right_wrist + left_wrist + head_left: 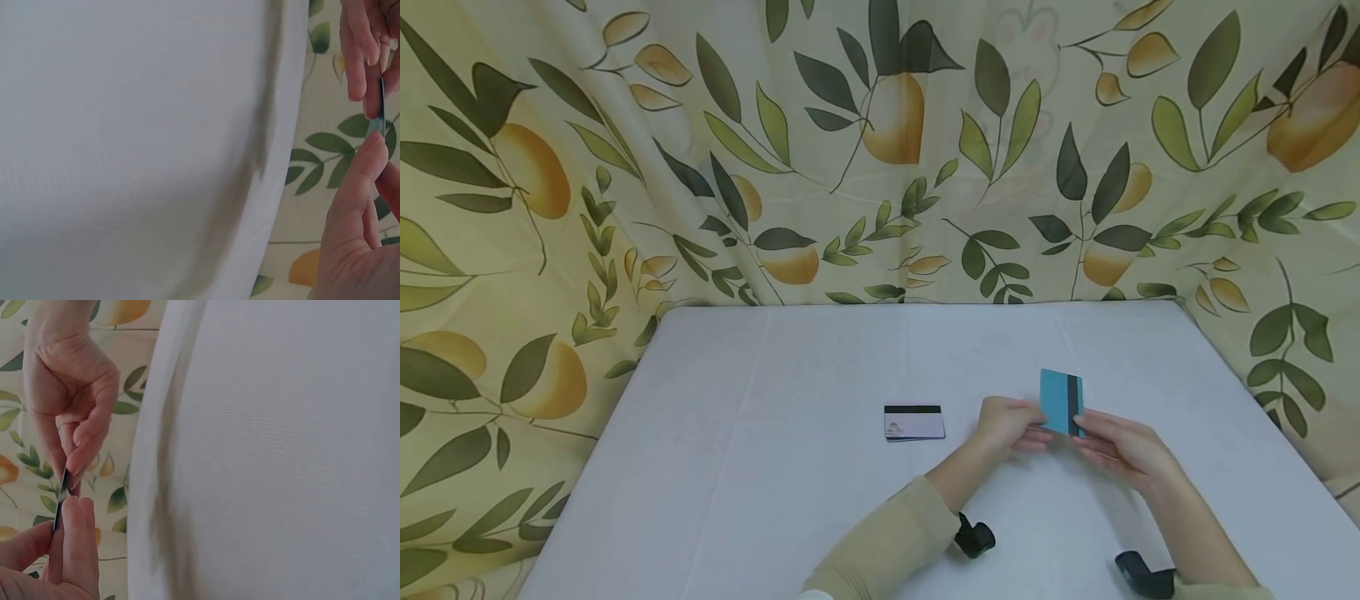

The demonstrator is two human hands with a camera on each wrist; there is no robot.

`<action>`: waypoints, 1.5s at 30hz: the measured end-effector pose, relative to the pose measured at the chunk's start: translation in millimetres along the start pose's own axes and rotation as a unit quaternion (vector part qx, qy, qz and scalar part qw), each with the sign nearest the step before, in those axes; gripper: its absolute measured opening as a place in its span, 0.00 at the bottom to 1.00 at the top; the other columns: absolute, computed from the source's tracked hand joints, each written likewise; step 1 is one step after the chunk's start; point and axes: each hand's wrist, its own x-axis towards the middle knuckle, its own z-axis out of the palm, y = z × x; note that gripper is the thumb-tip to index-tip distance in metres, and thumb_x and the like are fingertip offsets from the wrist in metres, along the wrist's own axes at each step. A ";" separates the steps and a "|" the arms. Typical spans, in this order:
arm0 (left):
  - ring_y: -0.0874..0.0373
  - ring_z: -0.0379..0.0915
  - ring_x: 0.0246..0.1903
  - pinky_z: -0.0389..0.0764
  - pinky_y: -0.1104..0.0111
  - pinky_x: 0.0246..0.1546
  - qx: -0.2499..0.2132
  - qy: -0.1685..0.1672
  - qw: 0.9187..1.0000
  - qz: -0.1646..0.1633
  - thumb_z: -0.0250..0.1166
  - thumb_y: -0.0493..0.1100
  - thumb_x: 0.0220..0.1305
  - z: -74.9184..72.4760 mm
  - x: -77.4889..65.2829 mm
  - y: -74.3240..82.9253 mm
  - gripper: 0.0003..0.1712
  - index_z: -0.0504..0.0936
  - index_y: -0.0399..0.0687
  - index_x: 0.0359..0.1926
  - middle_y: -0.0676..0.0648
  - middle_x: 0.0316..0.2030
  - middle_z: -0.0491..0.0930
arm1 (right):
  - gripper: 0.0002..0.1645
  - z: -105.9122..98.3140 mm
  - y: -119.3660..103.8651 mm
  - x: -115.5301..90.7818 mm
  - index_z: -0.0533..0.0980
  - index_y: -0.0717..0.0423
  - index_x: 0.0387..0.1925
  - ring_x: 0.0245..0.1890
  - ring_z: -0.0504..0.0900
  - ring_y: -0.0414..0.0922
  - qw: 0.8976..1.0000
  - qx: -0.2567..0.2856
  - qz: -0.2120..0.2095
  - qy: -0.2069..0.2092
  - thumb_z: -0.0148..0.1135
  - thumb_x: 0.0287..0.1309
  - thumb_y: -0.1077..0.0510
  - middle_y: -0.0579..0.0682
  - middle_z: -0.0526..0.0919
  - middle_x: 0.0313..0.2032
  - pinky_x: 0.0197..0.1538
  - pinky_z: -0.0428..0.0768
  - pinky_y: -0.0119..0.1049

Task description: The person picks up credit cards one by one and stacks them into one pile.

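Note:
Both hands hold up a teal card (1055,402) with a dark magnetic stripe along its right side, above the white table. At its lower left edge, my left hand (1009,423) pinches it. My right hand (1126,450) pinches the lower right edge, thumb over the stripe. From each wrist the card appears nearly edge-on: a thin dark line (61,499) in the left wrist view and a teal sliver (381,109) in the right. To the left of my hands, a small stack of pale cards (914,425) lies on the table, the top one showing a black stripe.
A white cloth covers the table (760,500). Behind it and at both sides hangs a curtain (820,208) printed with leaves and orange fruit. Black wrist devices (976,537) sit at both forearms, close over the table.

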 end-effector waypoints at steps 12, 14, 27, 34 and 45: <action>0.46 0.81 0.27 0.82 0.64 0.24 -0.017 -0.008 1.000 0.006 0.64 0.31 0.51 -21.3 -7.7 -0.4 0.06 0.80 0.35 0.33 0.40 0.25 0.82 | 0.05 16.0 -2.5 1.4 0.76 0.42 0.29 0.31 0.84 0.41 1.000 -0.018 0.006 -0.015 0.62 0.55 0.58 0.46 0.84 0.27 0.34 0.81 0.29; 0.46 0.81 0.27 0.82 0.63 0.24 -0.013 -0.015 1.000 0.004 0.65 0.31 0.51 -26.2 -8.5 -0.1 0.06 0.80 0.36 0.33 0.40 0.25 0.82 | 0.04 18.1 -3.5 2.0 0.76 0.43 0.30 0.31 0.84 0.41 0.999 -0.023 0.006 -0.021 0.62 0.55 0.57 0.46 0.84 0.27 0.34 0.81 0.29; 0.49 0.82 0.26 0.82 0.63 0.24 0.023 -0.077 0.996 -0.024 0.67 0.41 0.50 -76.6 1.8 30.7 0.10 0.81 0.41 0.33 0.42 0.27 0.83 | 0.32 39.1 -16.5 -3.8 0.68 0.71 0.54 0.30 0.83 0.43 0.981 -0.184 0.004 -0.067 0.63 0.53 0.54 0.48 0.83 0.29 0.32 0.81 0.29; 0.50 0.81 0.25 0.82 0.59 0.33 0.094 -0.123 0.987 -0.048 0.67 0.38 0.50 -99.0 3.6 43.6 0.07 0.83 0.39 0.31 0.40 0.27 0.83 | 0.25 49.3 -18.1 -4.7 0.74 0.68 0.49 0.26 0.82 0.40 0.960 -0.244 -0.003 -0.135 0.62 0.54 0.55 0.46 0.83 0.25 0.30 0.80 0.29; 0.53 0.81 0.23 0.81 0.70 0.21 0.173 -0.196 0.963 -0.066 0.66 0.32 0.50 -119.2 1.8 45.1 0.07 0.83 0.35 0.33 0.39 0.26 0.82 | 0.21 55.2 -12.8 0.8 0.76 0.67 0.47 0.21 0.79 0.37 0.945 -0.253 0.001 -0.206 0.62 0.54 0.57 0.47 0.82 0.23 0.25 0.78 0.26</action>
